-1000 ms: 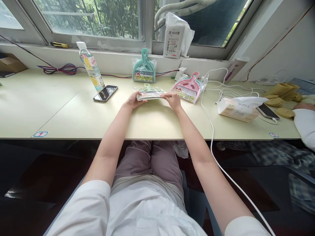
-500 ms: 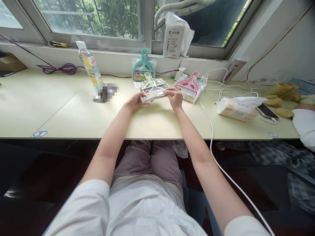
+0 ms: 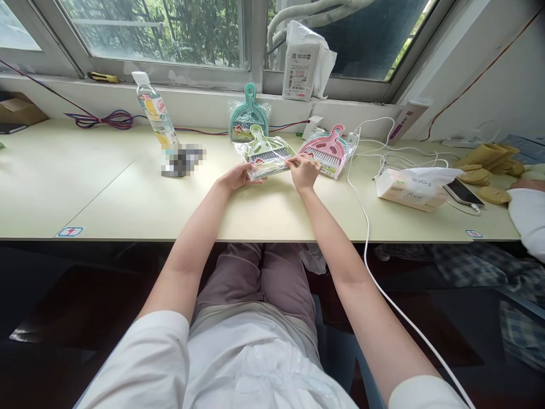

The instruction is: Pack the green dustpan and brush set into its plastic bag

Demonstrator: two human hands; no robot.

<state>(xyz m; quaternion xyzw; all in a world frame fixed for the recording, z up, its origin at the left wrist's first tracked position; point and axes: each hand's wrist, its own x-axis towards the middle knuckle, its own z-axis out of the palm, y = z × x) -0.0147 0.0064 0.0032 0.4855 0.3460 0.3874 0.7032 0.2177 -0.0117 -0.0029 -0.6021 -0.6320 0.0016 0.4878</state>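
**Surfaces and materials at the desk**

Pale green plastic dustpan-and-brush set [image 3: 267,154]: sealed in clear, crinkled, glossy film. Teal plastic set [image 3: 248,120] and pink plastic set [image 3: 327,150]: same shiny wrap. Cream laminate desk [image 3: 128,193]: smooth, matt. Clear plastic bottle [image 3: 156,116]: glossy, paper label. Tissue pack [image 3: 409,190]: soft plastic wrap, slight sheen. White cable [image 3: 366,227]: smooth rubbery coating. Trousers [image 3: 259,278]: matt woven cloth.

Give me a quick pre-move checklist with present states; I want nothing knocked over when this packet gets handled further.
1. Left hand grips the light green dustpan set packet: ok.
2. Right hand pinches its other edge: ok.
3. Packet tilted up off the table: ok.
4. Pink dustpan set well apart from the right hand: not ok, close.
5. Water bottle apart from the left hand: ok.
6. Wrapper seal opened: cannot tell.
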